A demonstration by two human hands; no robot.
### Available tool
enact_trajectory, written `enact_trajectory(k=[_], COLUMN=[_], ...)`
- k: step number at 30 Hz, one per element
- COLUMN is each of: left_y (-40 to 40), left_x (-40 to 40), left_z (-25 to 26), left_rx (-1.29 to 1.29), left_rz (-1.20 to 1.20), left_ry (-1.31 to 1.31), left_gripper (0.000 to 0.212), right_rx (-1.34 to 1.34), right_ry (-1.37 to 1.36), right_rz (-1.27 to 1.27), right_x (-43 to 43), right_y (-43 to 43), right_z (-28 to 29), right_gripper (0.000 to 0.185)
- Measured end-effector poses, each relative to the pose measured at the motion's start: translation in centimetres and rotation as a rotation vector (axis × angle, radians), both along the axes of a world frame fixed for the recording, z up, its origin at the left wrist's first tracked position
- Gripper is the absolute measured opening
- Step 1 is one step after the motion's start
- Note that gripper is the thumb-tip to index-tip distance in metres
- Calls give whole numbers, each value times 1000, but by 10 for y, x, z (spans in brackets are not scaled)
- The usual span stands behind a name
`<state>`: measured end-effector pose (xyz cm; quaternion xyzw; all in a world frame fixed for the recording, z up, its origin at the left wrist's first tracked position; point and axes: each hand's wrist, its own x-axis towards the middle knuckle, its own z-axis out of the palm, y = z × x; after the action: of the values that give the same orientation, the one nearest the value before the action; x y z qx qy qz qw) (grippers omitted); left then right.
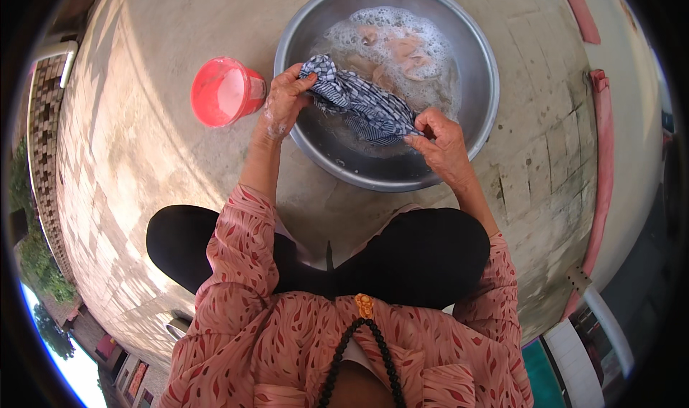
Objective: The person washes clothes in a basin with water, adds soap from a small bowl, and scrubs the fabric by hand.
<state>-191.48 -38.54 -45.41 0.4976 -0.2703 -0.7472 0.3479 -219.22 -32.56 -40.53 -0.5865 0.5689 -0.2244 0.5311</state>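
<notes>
A dark blue and white checked cloth (371,98) stretches between my two hands above a wide metal basin (355,174). Its upper left end is bunched in my left hand (285,98), which has suds on the wrist. My right hand (444,144) pinches the lower right end between thumb and fingers, over the basin's near right side. Below the cloth, the basin holds cloudy water topped with white foam (387,20). A peach-coloured cloth (412,53) lies partly sunk in that foam, its full shape hidden.
Left of the basin stands a red plastic bucket (207,93) with a whitish inside. The floor (161,155) is concrete, sunlit at left. A raised red-painted edge (603,166) runs along the right side, and a patterned brick wall (46,122) is at far left. My bent knees (425,252) are close to the basin.
</notes>
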Motion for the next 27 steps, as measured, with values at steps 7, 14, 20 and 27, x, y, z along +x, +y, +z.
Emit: enact_trajectory(k=[7,14,20,27], left_y=[20,1,61,64], left_x=[-27,-92,-74,-105], left_z=[-51,-78,-59,-96], left_rx=[-88,-97,-425,-495], left_rz=[-74,-89,-393,-570], left_ry=[-692,-514,-381,-915], left_gripper=[48,50,42,40], right_rx=[29,346,4,35], right_ry=[204,-257,9,206], right_rz=[-199,-472,-131,60], right_x=[-27,12,30,14], right_y=[9,-5,18,17], right_z=[-73,-126,-73,-133], right_gripper=[20,15,37,61])
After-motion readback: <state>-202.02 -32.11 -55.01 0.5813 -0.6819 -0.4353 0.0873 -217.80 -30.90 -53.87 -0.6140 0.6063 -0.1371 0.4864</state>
